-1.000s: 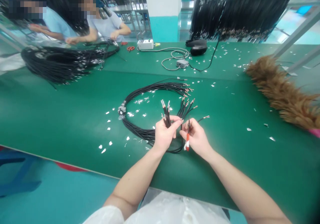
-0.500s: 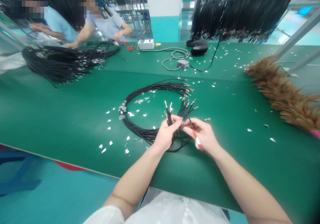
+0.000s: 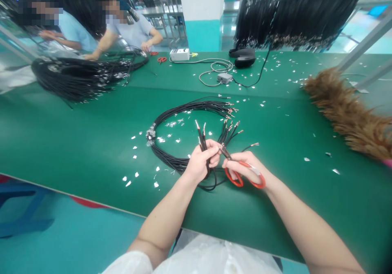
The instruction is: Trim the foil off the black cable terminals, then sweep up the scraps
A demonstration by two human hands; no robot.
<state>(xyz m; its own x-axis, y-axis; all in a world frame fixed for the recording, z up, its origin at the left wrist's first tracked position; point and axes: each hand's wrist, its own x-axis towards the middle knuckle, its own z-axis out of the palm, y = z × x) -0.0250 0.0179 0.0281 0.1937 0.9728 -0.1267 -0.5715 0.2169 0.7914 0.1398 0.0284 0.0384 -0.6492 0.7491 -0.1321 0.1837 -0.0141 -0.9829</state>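
Observation:
My left hand (image 3: 200,161) is closed around a small bunch of black cable ends (image 3: 201,137) that stick up with bare metal tips. My right hand (image 3: 245,168) grips red-handled scissors (image 3: 241,175), fingers through the loops, blades pointing toward the cable ends by my left thumb. Both hands hover over the near side of a coil of black cables (image 3: 183,143) lying on the green table (image 3: 76,143). More stripped ends (image 3: 231,129) fan out just beyond my hands.
Small white offcuts (image 3: 134,172) litter the table. A big heap of black cables (image 3: 79,76) lies far left by two seated people. A white box (image 3: 179,54), grey cord (image 3: 214,67) and hanging cable bundles (image 3: 294,12) sit at the back. A brown feather duster (image 3: 346,110) lies right.
My right hand has turned the scissors from hanging handle-down to a cutting grip, with the blades now brought to the cable ends. My left hand has stayed almost in place.

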